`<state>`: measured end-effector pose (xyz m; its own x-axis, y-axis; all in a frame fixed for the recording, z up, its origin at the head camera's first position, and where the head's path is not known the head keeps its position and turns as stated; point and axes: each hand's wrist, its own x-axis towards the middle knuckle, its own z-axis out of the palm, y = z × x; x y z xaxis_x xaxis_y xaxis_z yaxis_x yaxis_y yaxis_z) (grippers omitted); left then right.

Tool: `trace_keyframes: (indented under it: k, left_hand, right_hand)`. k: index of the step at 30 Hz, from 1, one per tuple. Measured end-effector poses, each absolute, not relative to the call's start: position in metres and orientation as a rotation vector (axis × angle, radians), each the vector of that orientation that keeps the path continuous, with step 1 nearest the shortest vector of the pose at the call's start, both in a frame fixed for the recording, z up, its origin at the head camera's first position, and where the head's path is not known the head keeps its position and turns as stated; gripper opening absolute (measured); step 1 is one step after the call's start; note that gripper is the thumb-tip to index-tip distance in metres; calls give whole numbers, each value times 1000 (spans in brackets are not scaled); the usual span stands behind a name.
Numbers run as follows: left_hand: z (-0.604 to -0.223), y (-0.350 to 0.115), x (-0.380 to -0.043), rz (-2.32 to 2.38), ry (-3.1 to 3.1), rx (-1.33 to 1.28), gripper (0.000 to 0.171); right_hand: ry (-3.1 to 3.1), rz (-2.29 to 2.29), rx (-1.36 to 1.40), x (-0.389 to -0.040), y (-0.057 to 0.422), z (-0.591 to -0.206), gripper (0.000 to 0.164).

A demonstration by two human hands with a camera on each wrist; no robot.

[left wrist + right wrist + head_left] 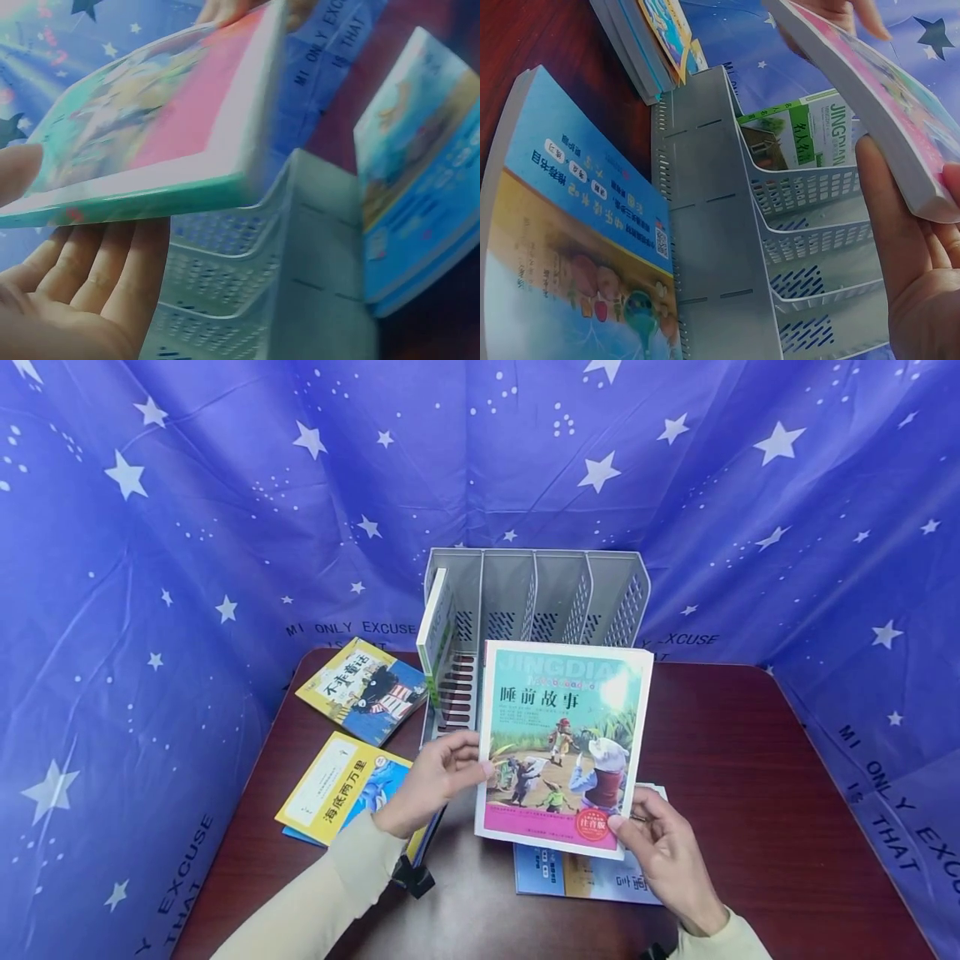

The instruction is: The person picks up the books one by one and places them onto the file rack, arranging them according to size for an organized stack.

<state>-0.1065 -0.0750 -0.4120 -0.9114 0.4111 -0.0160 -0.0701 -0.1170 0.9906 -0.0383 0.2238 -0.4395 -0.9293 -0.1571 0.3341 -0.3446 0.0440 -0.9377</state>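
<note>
Between my two hands a storybook (562, 752) with a green, white and pink cover is held up, its front facing the head camera. My left hand (435, 777) grips its left edge, thumb on the cover and fingers behind. At the lower right corner my right hand (671, 852) pinches it, with the thumb on the cover. Behind the book stands a grey file rack (510, 560) with several compartments, partly hidden by it. A white and green book (435, 627) stands upright in the leftmost compartment; its cover shows in the right wrist view.
Left of the rack lie a yellow and blue book (367, 689) and a yellow-covered book (337, 789) on top of others. A blue and tan book (585, 872) lies under the held one, near the front of the dark red table (765, 760). A starry blue curtain (225, 527) surrounds the table.
</note>
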Motion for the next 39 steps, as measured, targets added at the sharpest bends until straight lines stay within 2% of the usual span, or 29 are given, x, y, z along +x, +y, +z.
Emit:
trace_keyframes:
  k: [7,15,29,39]
  left_hand:
    - [-385,-85,-131,2208,1858,470,39]
    - [-362,-92,-149,2229,1790,525,39]
    - [-357,-96,-146,2175,1866,352,22]
    - [-363,-96,-138,2108,1953,242,25]
  right_hand:
    - [-2257,1878,498,-34,225,-444,31]
    - [-2266,1941,575,-32,224,-447,30]
    - [-2273,1974,604,-31,220,-457,30]
    - [-2258,2048,566,-31,220,-467,27]
